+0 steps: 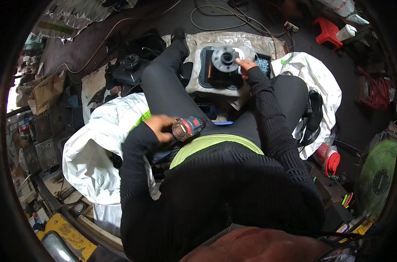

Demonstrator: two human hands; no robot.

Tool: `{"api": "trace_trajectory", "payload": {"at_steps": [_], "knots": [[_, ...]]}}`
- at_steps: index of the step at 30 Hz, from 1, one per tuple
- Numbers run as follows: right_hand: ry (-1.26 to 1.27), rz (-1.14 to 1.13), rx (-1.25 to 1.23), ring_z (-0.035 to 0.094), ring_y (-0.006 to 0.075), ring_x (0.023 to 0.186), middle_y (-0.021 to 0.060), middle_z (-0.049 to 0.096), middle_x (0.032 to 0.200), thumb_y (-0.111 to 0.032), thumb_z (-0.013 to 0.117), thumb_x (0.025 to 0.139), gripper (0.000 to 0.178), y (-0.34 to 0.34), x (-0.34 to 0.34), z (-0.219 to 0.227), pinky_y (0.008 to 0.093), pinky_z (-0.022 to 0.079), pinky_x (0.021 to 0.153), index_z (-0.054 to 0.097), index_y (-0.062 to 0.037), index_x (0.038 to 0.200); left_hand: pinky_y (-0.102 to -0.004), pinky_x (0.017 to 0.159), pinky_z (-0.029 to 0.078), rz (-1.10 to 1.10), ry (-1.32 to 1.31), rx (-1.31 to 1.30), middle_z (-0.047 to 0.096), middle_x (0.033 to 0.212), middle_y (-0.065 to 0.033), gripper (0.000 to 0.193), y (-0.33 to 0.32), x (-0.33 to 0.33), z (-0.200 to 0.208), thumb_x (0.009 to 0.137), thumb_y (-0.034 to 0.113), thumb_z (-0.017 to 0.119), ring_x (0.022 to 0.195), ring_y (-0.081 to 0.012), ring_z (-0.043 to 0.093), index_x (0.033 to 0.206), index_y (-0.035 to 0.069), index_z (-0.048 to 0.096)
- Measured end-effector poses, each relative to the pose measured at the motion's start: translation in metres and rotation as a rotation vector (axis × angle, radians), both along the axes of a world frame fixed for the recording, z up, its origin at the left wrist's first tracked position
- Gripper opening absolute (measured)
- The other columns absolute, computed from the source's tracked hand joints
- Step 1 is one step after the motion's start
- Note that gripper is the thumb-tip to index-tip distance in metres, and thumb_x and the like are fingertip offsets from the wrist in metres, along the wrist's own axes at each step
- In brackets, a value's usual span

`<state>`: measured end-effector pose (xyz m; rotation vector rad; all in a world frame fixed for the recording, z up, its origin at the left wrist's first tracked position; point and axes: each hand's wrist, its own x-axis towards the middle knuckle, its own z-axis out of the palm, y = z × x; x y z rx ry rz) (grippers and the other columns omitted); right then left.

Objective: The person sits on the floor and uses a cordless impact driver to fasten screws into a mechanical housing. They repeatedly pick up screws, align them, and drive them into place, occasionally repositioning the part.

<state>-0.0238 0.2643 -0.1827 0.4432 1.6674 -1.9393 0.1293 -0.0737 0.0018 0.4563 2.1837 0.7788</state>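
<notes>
My left hand (158, 127) grips a cordless power driver (189, 128) with a red and dark body, resting across my left thigh. My right hand (245, 65) reaches forward and touches the rim of a round grey metal flange (224, 58). The flange sits on a dark rectangular housing (207, 72) that lies on a dirty white sack on the floor between my legs. A small black tray of shiny screws (264, 64) lies just right of my right hand.
White sacks lie on both sides, a large one (98, 144) at my left and another (307, 70) at my right. A black motor part (130, 65) sits at the left. Cables cross the far floor. A green fan (377, 174), a red stool (327, 30) and red bottle (331, 161) stand right.
</notes>
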Motion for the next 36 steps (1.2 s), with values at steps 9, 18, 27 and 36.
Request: {"api": "trace_trajectory", "payload": {"at_steps": [9,18,27,36], "knots": [[0.045,-0.605,-0.722,0.027,0.0065,0.032,-0.0047,0.029,0.043,-0.027,0.052,0.088,0.038,0.049,-0.007,0.03,0.0216,0.023,0.029,0.037,-0.0151,0.056,-0.0328,0.078,0.045,-0.067,0.778,0.203,0.055,0.098,-0.0081,0.027,0.101,-0.165,-0.121,0.075,0.022,0.062,0.09,-0.0255,0.055,0.1,0.012,0.059],[0.003,-0.547,-0.737,0.026,0.0066,0.033,-0.0054,0.027,0.042,-0.028,0.051,0.088,0.038,0.05,-0.006,0.022,0.0223,0.023,0.03,0.037,-0.015,0.055,-0.0373,0.074,0.046,-0.196,0.841,-0.059,0.058,0.092,-0.0065,0.02,0.13,-0.188,-0.148,0.075,0.024,0.06,0.087,-0.0264,0.056,0.091,0.013,0.058],[-0.012,-0.488,-0.697,0.024,0.0069,0.033,-0.0048,0.025,0.043,-0.03,0.05,0.088,0.039,0.041,-0.009,0.019,0.022,0.023,0.031,0.036,-0.0154,0.055,-0.0282,0.057,0.046,0.509,0.062,-0.065,0.058,0.069,-0.006,0.015,0.139,-0.204,-0.161,0.072,0.017,0.062,0.062,-0.017,0.057,0.078,0.004,0.062],[-0.019,-0.45,-0.525,0.025,0.006,0.034,-0.0052,0.027,0.045,-0.029,0.054,0.087,0.033,0.031,-0.006,0.026,0.0212,0.022,0.032,0.04,-0.0161,0.06,-0.0324,0.069,0.048,0.128,0.568,0.121,0.057,0.095,-0.008,0.023,0.136,-0.193,-0.161,0.073,0.019,0.064,0.08,-0.0238,0.059,0.094,0.013,0.06]]}}
